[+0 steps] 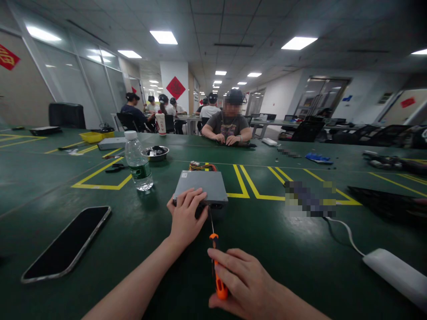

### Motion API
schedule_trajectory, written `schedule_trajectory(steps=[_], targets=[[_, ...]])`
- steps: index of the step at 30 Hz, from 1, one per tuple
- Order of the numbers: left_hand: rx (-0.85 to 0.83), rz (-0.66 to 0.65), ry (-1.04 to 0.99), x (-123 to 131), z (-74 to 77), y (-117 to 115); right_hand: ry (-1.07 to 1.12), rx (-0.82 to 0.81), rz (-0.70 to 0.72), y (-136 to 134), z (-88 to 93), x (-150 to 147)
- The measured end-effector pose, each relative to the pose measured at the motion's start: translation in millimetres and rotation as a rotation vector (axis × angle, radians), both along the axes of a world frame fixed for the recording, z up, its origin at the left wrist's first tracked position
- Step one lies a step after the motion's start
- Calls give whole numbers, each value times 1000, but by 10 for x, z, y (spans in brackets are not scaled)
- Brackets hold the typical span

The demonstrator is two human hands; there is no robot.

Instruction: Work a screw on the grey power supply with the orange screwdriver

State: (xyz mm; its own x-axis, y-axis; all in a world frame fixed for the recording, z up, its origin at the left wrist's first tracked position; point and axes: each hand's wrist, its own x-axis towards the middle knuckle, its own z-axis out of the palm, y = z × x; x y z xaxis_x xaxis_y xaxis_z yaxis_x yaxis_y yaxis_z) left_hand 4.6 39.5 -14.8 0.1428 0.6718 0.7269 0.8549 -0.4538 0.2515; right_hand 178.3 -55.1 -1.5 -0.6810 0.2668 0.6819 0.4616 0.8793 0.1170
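Note:
A grey metal computer power supply (202,183) lies on the green table in front of me, its coloured cables (203,167) bunched behind it. My left hand (188,215) grips its near left part, fingers on the top and thumb low at the near face. An orange and black screwdriver (220,284) is held by the handle in my right hand (242,278). The shaft points away from me, and its tip meets the near face close to my left thumb. Whether the tip sits in a screw is too small to tell.
A phone (68,242) lies at left, with a water bottle (138,166) and a metal bowl (157,153) beyond it. To the right is a white block (396,275) with a cable. A person (228,120) sits across the table; a yellow tray (96,135) stands far left.

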Motion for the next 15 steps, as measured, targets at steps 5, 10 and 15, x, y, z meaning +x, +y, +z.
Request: schedule_trajectory(steps=[5,10,15], targets=[[-6,-2,3,1,15,-12,-63,-15,-6,-31,47,-33],[-8,-1,0,2,4,-12,41,35,-3,-13,22,-26],[-18,0,-3,-2,-5,-8,-49,-64,0,-22,9,-40]])
